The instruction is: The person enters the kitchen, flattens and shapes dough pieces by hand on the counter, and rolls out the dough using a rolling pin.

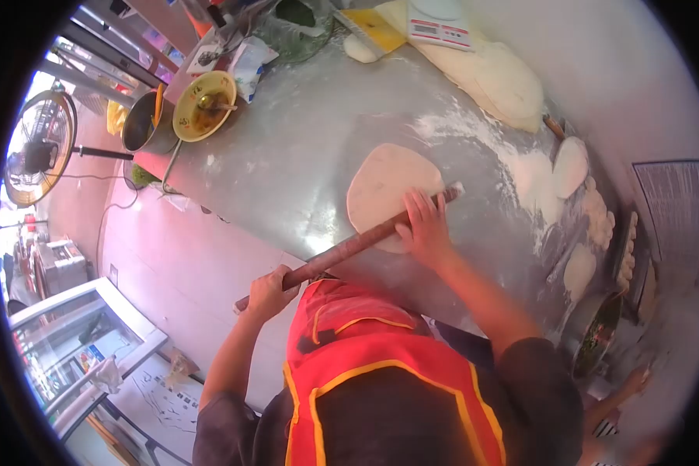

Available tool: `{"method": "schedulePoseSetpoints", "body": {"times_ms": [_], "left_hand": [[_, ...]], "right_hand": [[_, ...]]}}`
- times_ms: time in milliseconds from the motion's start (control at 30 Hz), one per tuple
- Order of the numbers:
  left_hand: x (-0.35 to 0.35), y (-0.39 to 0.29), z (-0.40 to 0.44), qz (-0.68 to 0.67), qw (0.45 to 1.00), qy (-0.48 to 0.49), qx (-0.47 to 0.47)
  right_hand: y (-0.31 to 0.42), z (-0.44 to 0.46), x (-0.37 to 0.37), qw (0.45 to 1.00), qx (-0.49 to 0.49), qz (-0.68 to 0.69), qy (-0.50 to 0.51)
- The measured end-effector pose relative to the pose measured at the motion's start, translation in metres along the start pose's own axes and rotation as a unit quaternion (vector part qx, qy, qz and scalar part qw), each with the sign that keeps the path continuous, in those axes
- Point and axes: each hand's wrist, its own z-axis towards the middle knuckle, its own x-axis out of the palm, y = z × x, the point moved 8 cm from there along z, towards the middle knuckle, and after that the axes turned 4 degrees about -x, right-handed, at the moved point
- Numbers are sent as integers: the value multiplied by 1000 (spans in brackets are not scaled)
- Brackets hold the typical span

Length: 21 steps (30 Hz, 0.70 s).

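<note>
A round, flat sheet of dough (388,186) lies on the metal table (287,155). Across its lower edge runs a long brown rolling pin (349,247), slanting from lower left to upper right. My left hand (269,295) is wrapped round the pin near its lower left end, off the table's front edge. Near the upper right end, my right hand (426,227) rests on the pin over the dough, its fingers bent across the wood.
White flour (520,167) is scattered at the right. A large dough slab (497,78) lies at the back, beside a scale (440,31). A yellow bowl (204,106) stands at the back left; dough pieces (598,213) and a pan (598,334) are right. A co-worker's arm (623,398) shows lower right.
</note>
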Motion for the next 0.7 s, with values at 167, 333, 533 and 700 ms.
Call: {"method": "schedulePoseSetpoints", "body": {"times_ms": [167, 333, 533, 700], "left_hand": [[-48, 41, 34, 34, 997, -7, -72], [-66, 39, 39, 56, 993, 56, -89], [-47, 74, 38, 52, 997, 35, -49], [-105, 87, 64, 55, 994, -20, -94]], "right_hand": [[-7, 165, 40, 999, 3, -19, -26], [14, 130, 46, 998, -57, -13, 36], [24, 137, 47, 998, -12, -14, 59], [32, 252, 71, 998, -57, -19, 5]]}}
